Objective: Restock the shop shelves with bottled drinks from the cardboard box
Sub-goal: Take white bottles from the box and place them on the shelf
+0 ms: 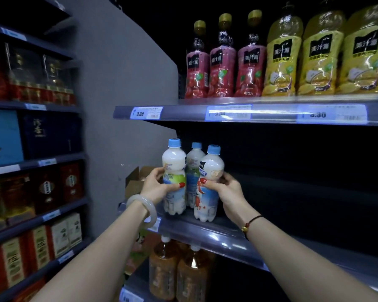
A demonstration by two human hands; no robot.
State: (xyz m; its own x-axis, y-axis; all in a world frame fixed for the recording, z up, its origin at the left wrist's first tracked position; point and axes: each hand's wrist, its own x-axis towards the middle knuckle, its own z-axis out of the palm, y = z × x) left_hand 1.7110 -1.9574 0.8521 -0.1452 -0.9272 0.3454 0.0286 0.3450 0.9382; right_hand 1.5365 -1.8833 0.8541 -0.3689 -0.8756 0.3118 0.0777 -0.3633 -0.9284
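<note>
Left hand point(155, 185) grips left bottle point(174, 158), right hand point(229, 188) right bottle point(214, 168) (upright)

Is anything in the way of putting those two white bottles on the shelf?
The left hand holds the left bottle, the right hand the right bottle, both at the front of the shelf. A third bottle stands behind, between them, filling that spot. Nothing else visible blocks them.

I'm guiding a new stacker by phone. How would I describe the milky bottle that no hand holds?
Find the dark middle shelf beneath the red juice bottles. At its left end are three white plastic bottles with light-blue caps. Yours is the rear bottle, between the front bottles that the left hand and right hand grip.
</note>
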